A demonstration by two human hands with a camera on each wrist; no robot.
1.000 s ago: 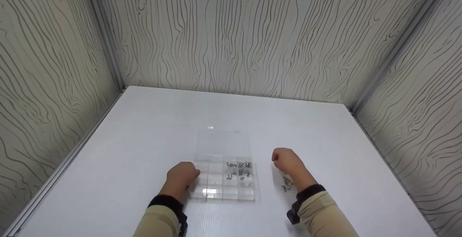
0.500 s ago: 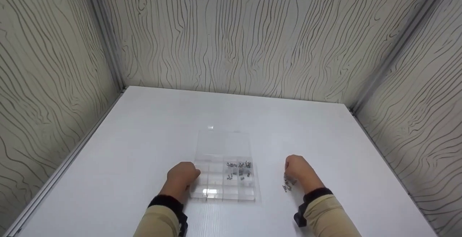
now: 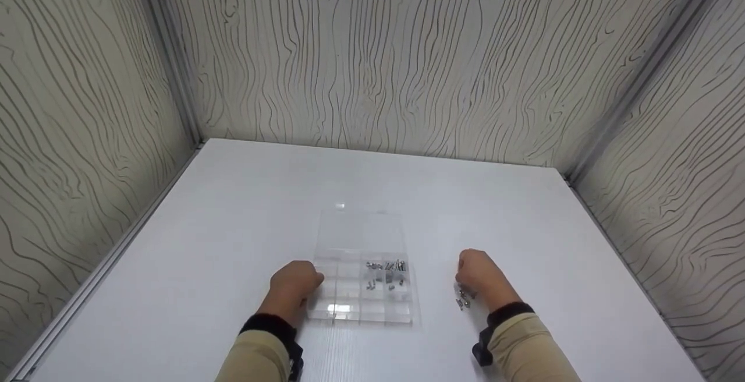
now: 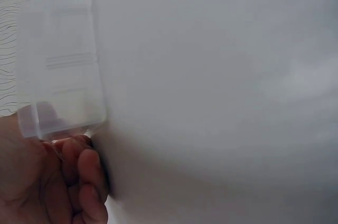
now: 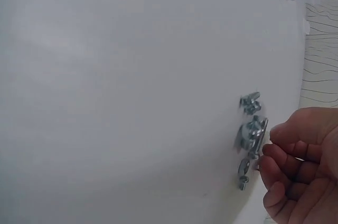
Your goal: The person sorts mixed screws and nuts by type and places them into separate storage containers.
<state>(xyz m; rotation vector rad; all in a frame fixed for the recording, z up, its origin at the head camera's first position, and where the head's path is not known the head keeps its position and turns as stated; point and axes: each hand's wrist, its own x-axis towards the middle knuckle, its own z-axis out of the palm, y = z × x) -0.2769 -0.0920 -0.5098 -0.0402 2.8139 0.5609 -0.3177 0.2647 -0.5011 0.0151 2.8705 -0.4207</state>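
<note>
A clear plastic compartment box (image 3: 361, 303) lies on the white table (image 3: 233, 225), its lid (image 3: 361, 232) folded flat behind it. Several small metal screws (image 3: 386, 272) sit in its upper right compartments. My left hand (image 3: 294, 282) grips the box's left edge with curled fingers (image 4: 84, 179); in the left wrist view the box (image 4: 58, 71) rises just above them. My right hand (image 3: 478, 274) is to the right of the box, over a small pile of loose screws (image 3: 463, 299). In the right wrist view its thumb and forefinger (image 5: 274, 147) pinch a screw at the edge of the pile (image 5: 249, 139).
Wood-grain panels (image 3: 378, 50) wall in the table at the back and on both sides. The table edge meets a metal rail at the left (image 3: 99, 271). A wrist strap (image 3: 480, 354) shows on the right sleeve.
My right hand moved right and toward me, from beside the box down onto the loose screw pile, then held there. The left hand and the box stayed put.
</note>
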